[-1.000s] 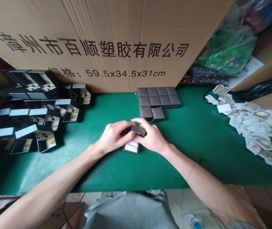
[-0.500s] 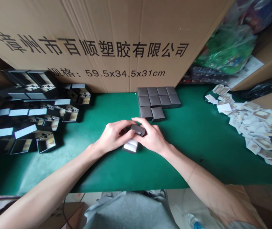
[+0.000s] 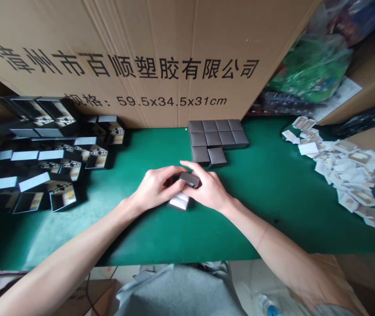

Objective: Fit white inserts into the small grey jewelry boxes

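Note:
A small dark grey hinged box [image 3: 184, 193] with a white lining rests on the green table [image 3: 273, 188] in front of me. Its lid [image 3: 189, 178] tilts down over the base, leaving a gap. My left hand [image 3: 156, 188] grips the box from the left, fingers curled round it. My right hand [image 3: 209, 188] holds it from the right, with the forefinger laid across the lid's top. What lies inside the box is hidden by my fingers.
Several shut grey boxes [image 3: 217, 140] sit in rows behind my hands. Many open dark boxes [image 3: 45, 166] crowd the left side. A heap of white cards [image 3: 345, 171] lies at the right. A large printed cardboard carton [image 3: 135, 66] stands along the back, and plastic bags [image 3: 312, 61] fill the right rear corner.
The lid has come down a little further over the white-lined base. Both hands stay in nearly the same place.

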Action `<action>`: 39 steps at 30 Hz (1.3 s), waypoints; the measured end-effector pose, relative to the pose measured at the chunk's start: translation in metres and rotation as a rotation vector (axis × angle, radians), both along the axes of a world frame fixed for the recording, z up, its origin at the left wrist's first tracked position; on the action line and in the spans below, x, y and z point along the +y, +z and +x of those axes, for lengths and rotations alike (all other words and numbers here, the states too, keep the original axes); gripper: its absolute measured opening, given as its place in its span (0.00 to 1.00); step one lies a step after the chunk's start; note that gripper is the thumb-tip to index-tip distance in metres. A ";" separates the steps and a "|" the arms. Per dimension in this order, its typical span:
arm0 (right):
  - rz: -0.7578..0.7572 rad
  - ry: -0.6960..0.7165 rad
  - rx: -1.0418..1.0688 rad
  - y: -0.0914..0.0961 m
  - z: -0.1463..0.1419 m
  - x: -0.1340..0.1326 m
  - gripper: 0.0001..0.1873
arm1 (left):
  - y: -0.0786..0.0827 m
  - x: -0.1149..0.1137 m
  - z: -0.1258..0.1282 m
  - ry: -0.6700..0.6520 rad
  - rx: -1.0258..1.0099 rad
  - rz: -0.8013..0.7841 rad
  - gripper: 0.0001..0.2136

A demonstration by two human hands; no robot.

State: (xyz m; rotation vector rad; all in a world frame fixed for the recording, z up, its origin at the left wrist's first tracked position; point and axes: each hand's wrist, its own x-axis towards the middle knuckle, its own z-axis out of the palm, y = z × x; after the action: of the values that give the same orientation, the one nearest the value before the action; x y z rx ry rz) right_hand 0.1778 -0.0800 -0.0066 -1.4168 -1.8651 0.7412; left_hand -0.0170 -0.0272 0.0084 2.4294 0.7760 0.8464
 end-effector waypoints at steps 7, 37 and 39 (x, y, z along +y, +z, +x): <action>0.007 0.012 -0.014 0.000 0.000 0.002 0.29 | -0.003 0.000 0.000 0.004 -0.006 0.015 0.09; 0.031 0.029 0.058 0.002 0.000 0.000 0.21 | 0.000 0.000 0.000 0.008 0.003 0.026 0.10; 0.027 0.029 0.058 0.003 0.000 0.000 0.21 | 0.000 0.000 0.000 0.010 0.007 0.024 0.10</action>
State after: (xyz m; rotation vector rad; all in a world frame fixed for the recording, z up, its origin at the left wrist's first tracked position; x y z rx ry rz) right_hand 0.1779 -0.0797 -0.0041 -1.3406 -1.8477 0.7606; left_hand -0.0166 -0.0276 0.0089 2.4526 0.7862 0.8561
